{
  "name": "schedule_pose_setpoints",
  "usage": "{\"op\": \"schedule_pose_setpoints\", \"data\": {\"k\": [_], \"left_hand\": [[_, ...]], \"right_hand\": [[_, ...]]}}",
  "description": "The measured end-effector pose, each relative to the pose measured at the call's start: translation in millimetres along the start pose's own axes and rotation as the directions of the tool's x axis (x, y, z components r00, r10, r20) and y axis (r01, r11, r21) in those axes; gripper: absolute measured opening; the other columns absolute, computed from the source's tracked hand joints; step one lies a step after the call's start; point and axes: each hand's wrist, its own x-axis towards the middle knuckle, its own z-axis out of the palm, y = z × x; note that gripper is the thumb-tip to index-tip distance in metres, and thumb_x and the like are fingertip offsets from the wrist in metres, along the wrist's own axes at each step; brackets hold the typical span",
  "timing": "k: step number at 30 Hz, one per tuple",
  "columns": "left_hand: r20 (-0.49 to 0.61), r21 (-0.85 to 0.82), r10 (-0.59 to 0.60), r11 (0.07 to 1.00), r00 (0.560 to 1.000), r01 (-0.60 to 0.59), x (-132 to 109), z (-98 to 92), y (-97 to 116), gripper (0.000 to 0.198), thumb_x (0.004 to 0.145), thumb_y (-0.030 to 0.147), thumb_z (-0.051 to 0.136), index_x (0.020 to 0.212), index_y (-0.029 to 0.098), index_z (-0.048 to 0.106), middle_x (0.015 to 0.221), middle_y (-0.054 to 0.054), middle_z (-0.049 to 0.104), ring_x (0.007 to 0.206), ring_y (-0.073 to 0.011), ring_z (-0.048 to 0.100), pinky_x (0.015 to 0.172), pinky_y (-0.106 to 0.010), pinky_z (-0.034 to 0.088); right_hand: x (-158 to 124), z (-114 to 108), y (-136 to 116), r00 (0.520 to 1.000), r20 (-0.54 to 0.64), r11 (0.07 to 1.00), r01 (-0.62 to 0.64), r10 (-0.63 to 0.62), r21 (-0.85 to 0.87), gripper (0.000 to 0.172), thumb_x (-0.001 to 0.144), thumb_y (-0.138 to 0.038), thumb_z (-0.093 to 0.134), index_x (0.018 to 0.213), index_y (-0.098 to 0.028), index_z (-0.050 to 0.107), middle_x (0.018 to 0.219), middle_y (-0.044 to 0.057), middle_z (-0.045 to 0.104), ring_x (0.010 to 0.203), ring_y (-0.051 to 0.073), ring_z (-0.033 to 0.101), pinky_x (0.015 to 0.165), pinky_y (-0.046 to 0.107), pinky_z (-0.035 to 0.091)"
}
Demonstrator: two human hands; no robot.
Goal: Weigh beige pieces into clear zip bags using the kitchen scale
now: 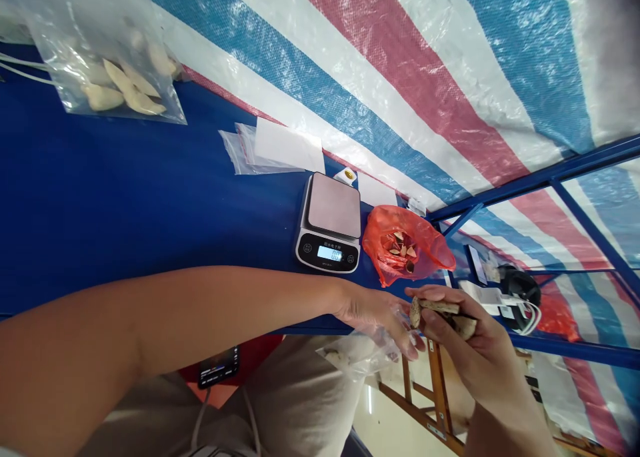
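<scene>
My left hand [383,316] reaches across the front table edge and grips a clear plastic bag [357,356], which hangs over my lap with a few pale pieces inside. Beside it, my right hand [463,330] is closed around several brownish dried slices [440,307], held close to the bag's mouth. Just beyond my hands stands a digital kitchen scale [334,220]; its plate is bare and the lit display appears to read 0.0. To the scale's right lies an open red plastic bag [425,234] with several dark-skinned pieces in it.
At the upper left a large clear bag [127,90] holds pale slices. Small zip bags [240,150] and white paper [290,144] lie behind the scale. A phone [219,367] rests at my lap. Blue metal bars [540,177] and white cables [533,317] are on the right.
</scene>
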Motion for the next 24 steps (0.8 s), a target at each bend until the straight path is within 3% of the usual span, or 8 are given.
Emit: {"op": "schedule_pose_setpoints", "data": {"k": [3, 6, 10, 15, 19, 22, 24], "left_hand": [[0.028, -0.011, -0.022, 1.0, 0.999, 0.023, 5, -2.9, -2, 0.057, 0.041, 0.013, 0.096, 0.092, 0.016, 0.071, 0.096, 0.0, 0.07, 0.093, -0.0167, 0.068, 0.091, -0.037, 0.057], [0.046, 0.011, 0.002, 1.0, 0.999, -0.003, 9, -5.9, -6, 0.052, 0.044, 0.018, 0.098, 0.089, 0.014, 0.072, 0.09, -0.002, 0.071, 0.091, -0.0184, 0.068, 0.09, -0.04, 0.058], [0.051, -0.002, 0.005, 1.0, 0.999, -0.005, 12, -8.7, -10, 0.052, 0.042, 0.016, 0.098, 0.088, 0.014, 0.074, 0.091, -0.003, 0.073, 0.09, -0.0196, 0.069, 0.091, -0.042, 0.059], [0.037, -0.02, -0.026, 0.999, 0.999, 0.027, 12, -10.0, -11, 0.052, 0.041, 0.018, 0.099, 0.087, 0.013, 0.075, 0.09, -0.003, 0.074, 0.086, -0.0194, 0.07, 0.09, -0.04, 0.06], [0.002, -0.011, -0.041, 0.999, 0.999, 0.041, 9, -7.4, -8, 0.052, 0.047, 0.027, 0.1, 0.09, 0.014, 0.074, 0.091, -0.002, 0.073, 0.088, -0.018, 0.07, 0.087, -0.036, 0.06], [0.006, -0.014, -0.042, 0.999, 0.999, 0.042, 7, -4.9, -5, 0.058, 0.038, 0.011, 0.097, 0.091, 0.017, 0.072, 0.097, 0.001, 0.071, 0.091, -0.0167, 0.071, 0.087, -0.034, 0.06], [0.014, -0.006, -0.042, 0.999, 0.999, 0.042, 6, -4.0, -4, 0.059, 0.036, 0.006, 0.094, 0.09, 0.017, 0.071, 0.097, 0.001, 0.071, 0.091, -0.0164, 0.071, 0.087, -0.034, 0.06]], "right_hand": [[-1, 1, -2, 0.992, 0.061, 0.985, 0.116, -0.109, -0.131, 0.011, 0.097, -0.034, 0.074, 0.107, -0.031, 0.076, 0.115, 0.005, 0.075, 0.103, 0.02, 0.074, 0.084, 0.023, 0.062], [-2, 2, -4, 0.97, 0.174, 0.97, 0.195, -0.169, -0.147, 0.011, 0.1, -0.029, 0.069, 0.109, -0.032, 0.074, 0.117, 0.005, 0.075, 0.111, 0.02, 0.074, 0.089, 0.025, 0.061], [-2, -1, -7, 0.95, 0.266, 0.967, 0.209, -0.166, -0.143, 0.015, 0.101, -0.027, 0.065, 0.113, -0.032, 0.073, 0.124, 0.007, 0.074, 0.116, 0.024, 0.074, 0.087, 0.027, 0.063], [-3, -3, -11, 0.942, 0.294, 0.965, 0.215, -0.164, -0.15, 0.017, 0.099, -0.026, 0.067, 0.113, -0.033, 0.075, 0.127, 0.007, 0.074, 0.118, 0.025, 0.074, 0.089, 0.028, 0.064], [-4, -6, -11, 0.962, 0.235, 0.966, 0.183, -0.139, -0.181, 0.013, 0.099, -0.031, 0.069, 0.11, -0.031, 0.075, 0.124, 0.007, 0.075, 0.113, 0.025, 0.075, 0.083, 0.026, 0.064], [-4, -4, -10, 0.991, 0.108, 0.975, 0.104, -0.084, -0.198, 0.014, 0.097, -0.037, 0.072, 0.109, -0.031, 0.076, 0.112, 0.006, 0.077, 0.096, 0.02, 0.077, 0.075, 0.022, 0.063], [-2, 2, -9, 1.0, 0.017, 0.993, 0.02, -0.018, -0.119, 0.018, 0.095, -0.04, 0.076, 0.111, -0.03, 0.076, 0.106, 0.005, 0.077, 0.085, 0.017, 0.075, 0.069, 0.02, 0.061]]}}
